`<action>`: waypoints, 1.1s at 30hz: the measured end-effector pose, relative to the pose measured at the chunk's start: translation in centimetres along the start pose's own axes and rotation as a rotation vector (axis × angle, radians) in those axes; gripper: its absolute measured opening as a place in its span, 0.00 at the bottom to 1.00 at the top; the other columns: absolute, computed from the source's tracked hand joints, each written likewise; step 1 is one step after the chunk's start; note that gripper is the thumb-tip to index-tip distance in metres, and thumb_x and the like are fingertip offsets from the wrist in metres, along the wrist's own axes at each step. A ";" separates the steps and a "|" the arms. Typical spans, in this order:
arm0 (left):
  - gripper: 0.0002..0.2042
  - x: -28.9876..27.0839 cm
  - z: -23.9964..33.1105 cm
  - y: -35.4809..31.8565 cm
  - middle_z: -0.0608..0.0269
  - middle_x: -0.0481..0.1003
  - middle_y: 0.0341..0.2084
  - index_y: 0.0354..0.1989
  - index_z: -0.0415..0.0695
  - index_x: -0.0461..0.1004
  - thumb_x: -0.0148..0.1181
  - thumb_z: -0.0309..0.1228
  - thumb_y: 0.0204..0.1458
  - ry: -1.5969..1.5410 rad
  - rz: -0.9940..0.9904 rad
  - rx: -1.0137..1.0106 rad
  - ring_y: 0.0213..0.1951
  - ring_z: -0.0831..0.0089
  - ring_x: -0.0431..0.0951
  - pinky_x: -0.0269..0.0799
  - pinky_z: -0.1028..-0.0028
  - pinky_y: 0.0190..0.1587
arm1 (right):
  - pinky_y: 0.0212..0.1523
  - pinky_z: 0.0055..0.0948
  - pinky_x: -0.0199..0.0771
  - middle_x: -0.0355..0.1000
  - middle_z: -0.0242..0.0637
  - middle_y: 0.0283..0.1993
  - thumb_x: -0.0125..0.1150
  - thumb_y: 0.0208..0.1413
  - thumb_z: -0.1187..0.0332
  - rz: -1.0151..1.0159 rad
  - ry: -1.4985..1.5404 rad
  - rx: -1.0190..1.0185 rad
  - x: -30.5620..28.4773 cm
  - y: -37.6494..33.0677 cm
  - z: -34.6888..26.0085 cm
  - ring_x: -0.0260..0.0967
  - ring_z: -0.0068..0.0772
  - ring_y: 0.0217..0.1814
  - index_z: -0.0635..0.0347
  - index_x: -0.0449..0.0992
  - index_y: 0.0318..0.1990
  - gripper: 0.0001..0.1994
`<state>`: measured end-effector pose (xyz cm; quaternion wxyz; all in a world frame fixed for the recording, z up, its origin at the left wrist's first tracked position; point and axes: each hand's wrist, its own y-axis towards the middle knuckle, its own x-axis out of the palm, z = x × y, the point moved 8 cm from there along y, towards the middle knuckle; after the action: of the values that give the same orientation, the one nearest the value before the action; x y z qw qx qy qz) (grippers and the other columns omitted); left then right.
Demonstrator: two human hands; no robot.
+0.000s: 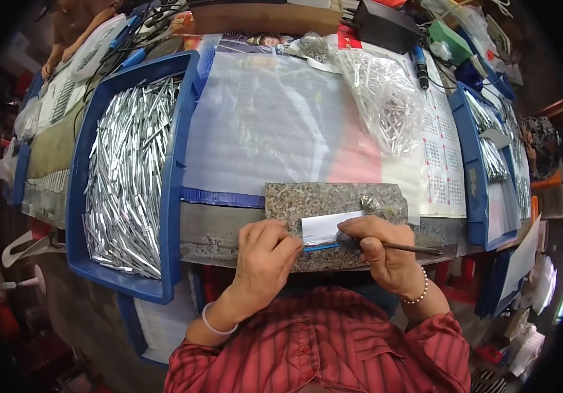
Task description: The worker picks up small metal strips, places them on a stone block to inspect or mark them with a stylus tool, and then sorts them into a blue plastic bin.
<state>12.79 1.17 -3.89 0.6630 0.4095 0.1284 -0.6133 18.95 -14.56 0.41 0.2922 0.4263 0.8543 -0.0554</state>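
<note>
My left hand [265,252] presses down on a thin blue-edged strip [321,247] lying on a speckled granite slab [321,196]. A white slip of paper [326,226] lies on the slab between my hands. My right hand [380,245] grips a slender dark metal tool [412,248] whose shaft points right, its working end resting on the strip next to the paper. Both hands sit at the near edge of the slab.
A blue tray [85,170] at my left is full of several silvery metal strips. Another blue tray [471,170] with similar strips stands at right. A clear bag of metal pieces [386,98] lies on a plastic-covered surface [262,124]. Another person's arm [75,33] shows far left.
</note>
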 end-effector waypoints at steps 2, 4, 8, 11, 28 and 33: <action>0.09 -0.2 0.2 0.0 0.61 0.69 0.29 0.33 0.44 0.75 0.66 0.23 0.43 -0.001 0.007 -0.001 0.41 0.58 0.73 0.63 0.62 0.44 | 0.28 0.32 0.74 0.75 0.47 0.37 0.55 0.61 0.67 0.016 -0.031 -0.081 -0.9 0.1 -1.8 0.75 0.45 0.30 0.65 0.74 0.39 0.09; 0.09 -0.3 0.6 0.2 0.61 0.70 0.29 0.33 0.45 0.75 0.66 0.23 0.43 -0.005 0.010 0.012 0.41 0.58 0.73 0.63 0.62 0.44 | 0.29 0.31 0.77 0.76 0.52 0.40 0.59 0.53 0.73 0.123 -0.030 -0.256 -2.6 -1.2 -4.1 0.77 0.43 0.30 0.69 0.74 0.39 0.09; 0.09 -0.1 0.5 0.0 0.61 0.70 0.29 0.33 0.45 0.75 0.66 0.23 0.43 0.009 -0.014 0.010 0.42 0.58 0.73 0.63 0.62 0.45 | 0.24 0.30 0.74 0.76 0.43 0.37 0.62 0.55 0.66 -0.120 -0.286 -0.155 2.2 0.6 -2.5 0.76 0.42 0.28 0.62 0.74 0.36 0.08; 0.09 -0.4 0.4 -0.4 0.61 0.70 0.29 0.33 0.45 0.75 0.66 0.23 0.43 0.007 -0.022 0.002 0.42 0.57 0.73 0.62 0.62 0.45 | 0.25 0.32 0.73 0.75 0.39 0.34 0.59 0.58 0.67 -0.082 -0.152 -0.115 2.5 0.3 -0.6 0.74 0.43 0.26 0.61 0.74 0.35 0.07; 0.09 -0.5 -0.5 -0.4 0.57 0.70 0.33 0.35 0.41 0.73 0.59 0.23 0.42 -0.011 0.004 -0.006 0.45 0.56 0.72 0.66 0.60 0.48 | 0.21 0.34 0.69 0.72 0.39 0.28 0.62 0.55 0.67 -0.128 -0.136 -0.155 4.8 2.9 -2.2 0.71 0.42 0.23 0.60 0.72 0.32 0.07; 0.12 -1.2 -0.3 -0.5 0.57 0.71 0.31 0.36 0.40 0.75 0.62 0.21 0.40 -0.020 0.018 -0.002 0.44 0.54 0.73 0.66 0.60 0.47 | 0.23 0.32 0.73 0.75 0.43 0.34 0.64 0.52 0.67 -0.051 -0.149 -0.214 1.6 1.7 -5.7 0.74 0.43 0.27 0.62 0.74 0.36 0.09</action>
<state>12.13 2.23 -3.50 0.6701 0.4039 0.1187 -0.6114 16.95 -10.45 4.47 0.3974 0.3652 0.8418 -0.0028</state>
